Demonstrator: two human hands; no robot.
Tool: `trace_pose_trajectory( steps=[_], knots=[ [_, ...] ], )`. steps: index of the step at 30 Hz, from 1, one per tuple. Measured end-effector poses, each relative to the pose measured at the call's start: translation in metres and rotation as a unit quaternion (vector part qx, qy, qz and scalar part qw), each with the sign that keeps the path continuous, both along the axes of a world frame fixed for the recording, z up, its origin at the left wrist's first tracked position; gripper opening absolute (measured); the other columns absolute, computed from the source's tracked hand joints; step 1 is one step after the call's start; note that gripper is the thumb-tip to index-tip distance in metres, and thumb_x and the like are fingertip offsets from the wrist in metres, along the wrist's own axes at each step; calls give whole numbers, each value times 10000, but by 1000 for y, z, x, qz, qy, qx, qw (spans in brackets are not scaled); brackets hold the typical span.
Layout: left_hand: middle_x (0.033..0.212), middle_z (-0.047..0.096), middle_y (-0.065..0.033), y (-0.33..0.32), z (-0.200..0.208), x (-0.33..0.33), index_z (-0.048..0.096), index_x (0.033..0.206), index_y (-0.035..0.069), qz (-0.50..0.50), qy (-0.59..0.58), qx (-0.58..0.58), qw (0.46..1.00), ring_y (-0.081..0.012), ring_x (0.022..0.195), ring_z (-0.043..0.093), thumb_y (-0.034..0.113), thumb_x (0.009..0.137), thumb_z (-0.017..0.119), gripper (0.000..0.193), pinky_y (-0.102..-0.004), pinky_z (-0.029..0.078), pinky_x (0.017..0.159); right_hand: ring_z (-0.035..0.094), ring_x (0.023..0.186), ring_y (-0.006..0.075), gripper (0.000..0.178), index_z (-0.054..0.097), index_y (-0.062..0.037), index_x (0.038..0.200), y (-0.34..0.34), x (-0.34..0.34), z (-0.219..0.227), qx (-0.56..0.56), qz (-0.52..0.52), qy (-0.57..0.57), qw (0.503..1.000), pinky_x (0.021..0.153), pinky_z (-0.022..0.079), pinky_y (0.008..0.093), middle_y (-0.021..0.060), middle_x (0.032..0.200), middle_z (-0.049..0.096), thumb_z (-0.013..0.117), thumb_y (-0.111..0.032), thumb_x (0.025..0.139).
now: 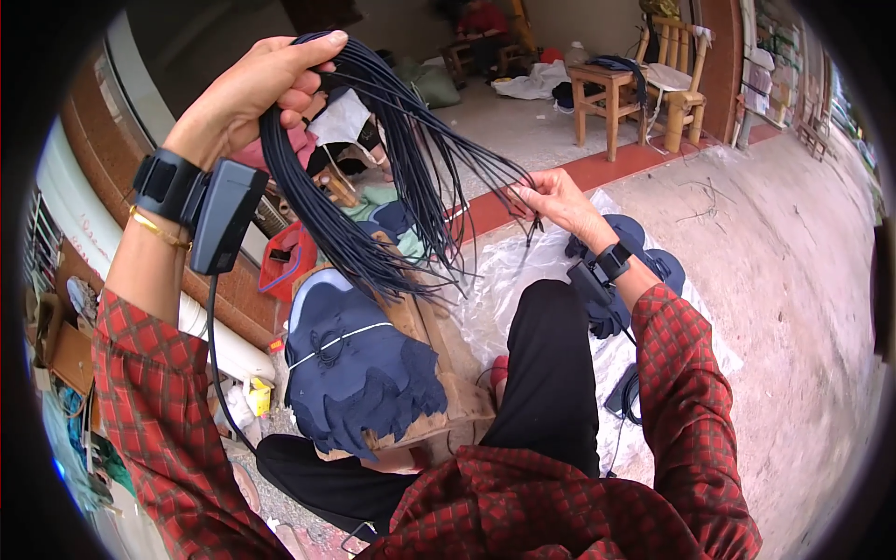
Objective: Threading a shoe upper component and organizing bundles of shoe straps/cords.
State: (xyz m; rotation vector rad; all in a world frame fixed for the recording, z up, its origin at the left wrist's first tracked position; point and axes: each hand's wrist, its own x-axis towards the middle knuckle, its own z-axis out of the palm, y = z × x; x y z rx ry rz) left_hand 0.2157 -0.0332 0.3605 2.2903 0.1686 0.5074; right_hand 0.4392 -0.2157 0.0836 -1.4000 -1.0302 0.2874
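My left hand (pixel 271 82), raised at the upper left, is closed round the bend of a thick bundle of dark navy cords (pixel 313 210). From it the loose ends hang down in two hanks over the low wooden bench. To the right, my right hand (pixel 558 203) pinches several strands of the same bundle near their tips and draws them out to the side. Below the cords, a stack of dark blue fabric pieces (pixel 364 383) lies on the bench, with a thin white band across it and a small loop of dark cord on top.
A red plastic basket (pixel 287 261) stands left of the wooden bench (pixel 467 399). Clear plastic sheeting (pixel 504 313) covers the floor on the right, with dark blue fabric pieces (pixel 644 252) on it. Farther off are a wooden stool (pixel 607 103), a bamboo chair (pixel 679 84) and a seated person (pixel 482 23).
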Motion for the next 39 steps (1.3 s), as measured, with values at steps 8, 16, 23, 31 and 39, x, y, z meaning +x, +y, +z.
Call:
trace_pose_trajectory(
  steps=[8, 16, 23, 31, 39],
  knots=[
    [550, 288, 125, 1, -11, 1, 488, 826, 94, 44, -4, -6, 999, 33, 419, 244, 382, 950, 616, 339, -153, 247, 345, 572, 702, 73, 349, 633, -19, 990, -1, -11, -11, -53, 9, 20, 998, 573, 475, 245, 20, 814, 633, 468, -323, 1026],
    [558, 370, 74, 13, -9, 0, 535, 845, 26, 40, 13, -35, 998, -9, 406, 301, 341, 944, 626, 342, -182, 307, 340, 656, 841, 268, 255, 586, 17, 1056, -1, -47, -6, -19, -64, -192, 979, 778, 511, 378, 148, 922, 657, 645, -156, 878],
    [586, 382, 83, 13, -14, -3, 528, 851, 33, 63, -1, -15, 998, 23, 420, 267, 361, 949, 617, 354, -153, 255, 341, 666, 831, 245, 198, 618, 6, 971, -5, -51, -12, 22, -88, -307, 947, 669, 514, 335, 134, 972, 650, 679, -53, 792],
    [558, 394, 56, -3, -26, 0, 541, 783, 28, 103, 12, 21, 994, -26, 419, 349, 355, 940, 614, 370, -199, 323, 354, 651, 911, 185, 218, 610, 1, 1057, -4, -115, 20, 100, -253, -265, 925, 688, 501, 284, 102, 1035, 645, 577, 21, 843],
    [551, 421, 25, -11, -27, -7, 518, 805, -2, 94, 31, -41, 994, -62, 404, 365, 377, 928, 628, 414, -226, 348, 366, 641, 864, 405, 196, 633, 65, 1002, 50, -157, -12, 58, -36, -247, 967, 771, 508, 422, 229, 940, 654, 516, 29, 849]
  ],
)
